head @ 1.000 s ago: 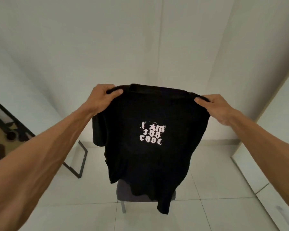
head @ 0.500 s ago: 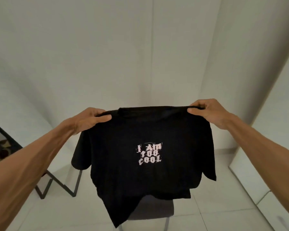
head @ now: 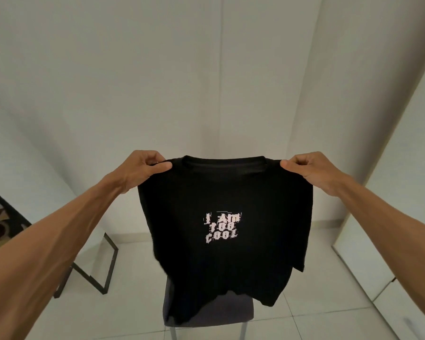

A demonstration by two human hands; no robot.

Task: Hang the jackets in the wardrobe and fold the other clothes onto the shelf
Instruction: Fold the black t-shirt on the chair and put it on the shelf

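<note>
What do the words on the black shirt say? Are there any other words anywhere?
"I AM TOO COOL": white print, three lines, on the chest of the black T-shirt, which the left hand and right hand hold up by its shoulders.
No other words show.

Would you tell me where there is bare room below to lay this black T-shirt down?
Bare floor tiles lie between the grey chair and the black frame, and between the chair and the white cabinet. The chair seat is mostly hidden behind the T-shirt.
</note>
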